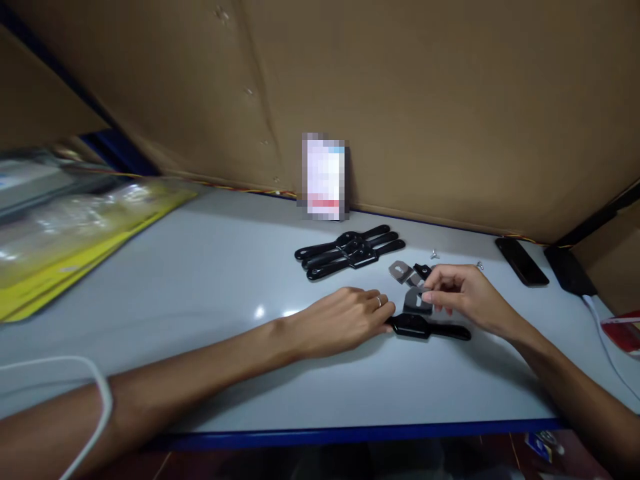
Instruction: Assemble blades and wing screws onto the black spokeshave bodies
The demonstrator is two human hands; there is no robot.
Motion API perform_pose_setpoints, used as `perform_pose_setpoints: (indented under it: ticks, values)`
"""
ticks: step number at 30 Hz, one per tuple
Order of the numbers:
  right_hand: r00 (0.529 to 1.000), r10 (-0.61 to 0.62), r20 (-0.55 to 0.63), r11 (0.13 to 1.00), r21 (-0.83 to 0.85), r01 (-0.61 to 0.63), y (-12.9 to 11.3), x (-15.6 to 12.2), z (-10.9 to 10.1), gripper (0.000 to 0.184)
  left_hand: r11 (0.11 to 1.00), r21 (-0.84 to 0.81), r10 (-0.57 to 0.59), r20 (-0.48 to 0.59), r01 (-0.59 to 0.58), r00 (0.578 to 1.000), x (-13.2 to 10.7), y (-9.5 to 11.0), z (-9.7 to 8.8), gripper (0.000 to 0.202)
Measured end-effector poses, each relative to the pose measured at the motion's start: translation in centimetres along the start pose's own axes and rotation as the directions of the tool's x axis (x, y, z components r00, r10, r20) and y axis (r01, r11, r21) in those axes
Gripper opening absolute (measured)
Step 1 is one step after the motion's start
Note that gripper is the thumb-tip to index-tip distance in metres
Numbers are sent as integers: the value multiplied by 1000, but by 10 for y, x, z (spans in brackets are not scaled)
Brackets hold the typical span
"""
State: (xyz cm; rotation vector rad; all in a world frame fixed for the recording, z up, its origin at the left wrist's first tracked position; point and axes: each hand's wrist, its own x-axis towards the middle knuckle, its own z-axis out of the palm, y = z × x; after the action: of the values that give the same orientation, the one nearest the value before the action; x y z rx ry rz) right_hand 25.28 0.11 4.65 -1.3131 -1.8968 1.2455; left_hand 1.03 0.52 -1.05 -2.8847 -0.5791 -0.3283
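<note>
My left hand, with a ring on one finger, is closed around the left handle of a black spokeshave body. The right handle of this body points right over the table. Just above it, my right hand pinches a grey slotted spokeshave blade between thumb and fingers. Behind the held blade lie a loose blade and a small black cap piece, partly overlapping other flat metal pieces. Farther back, several black spokeshave bodies rest side by side.
A small wing-shaped screw and another small metal part lie behind my right hand. A phone and a black device with a cable are at right. A blurred screen leans on the cardboard wall. Plastic-wrapped yellow packaging lies left.
</note>
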Motion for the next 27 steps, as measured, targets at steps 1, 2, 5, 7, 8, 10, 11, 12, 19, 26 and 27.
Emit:
perform_pose_setpoints:
  ticks: [1, 2, 5, 7, 8, 10, 11, 12, 19, 26, 27]
  values:
    - [1000, 9, -8, 1000, 16, -9, 2, -2, 3, 18, 1000, 4, 7, -8, -7, 1000, -1, 0, 1, 26]
    - [1000, 16, -15, 1000, 23, -16, 5, -5, 6, 17, 1000, 3, 12, -15, -11, 1000, -2, 1, 1, 26]
    - [1000, 19, -14, 1000, 11, -19, 14, -11, 15, 14, 1000, -24, 1, -19, -1, 1000, -4, 1, 2, 27]
    - [1000, 11, -7, 1000, -7, -11, 16, -14, 21, 12, 999, -43, -4, -18, 4, 1000, -5, 1, 1, 28]
    - [1000, 1, -12, 1000, -28, -1, 17, -15, 24, 13, 999, -52, -3, -18, 2, 1000, -5, 1, 0, 29]
    - [998, -43, -43, 993, -108, 38, 17, -17, 28, 13, 997, -72, 12, -27, -14, 1000, -5, 1, -2, 30]
    - [996, -72, -60, 985, -158, 62, 17, -17, 29, 13, 997, -79, 19, -35, -22, 999, -4, 1, -3, 31]
    - [992, -102, -71, 975, -206, 85, 17, -18, 30, 14, 996, -85, 25, -43, -29, 999, -4, 1, -4, 31]
    - [996, -93, -16, 937, -340, 82, 23, -19, 30, 14, 989, -146, 8, -57, -16, 998, -6, 3, -6, 31]
    - [992, -118, 37, 927, -354, 123, 25, -21, 33, 19, 986, -166, -4, -27, -1, 1000, -6, 4, -8, 33]
    - [992, -120, 36, 929, -349, 125, 25, -21, 33, 19, 986, -164, -1, -27, -4, 1000, -6, 3, -8, 33]
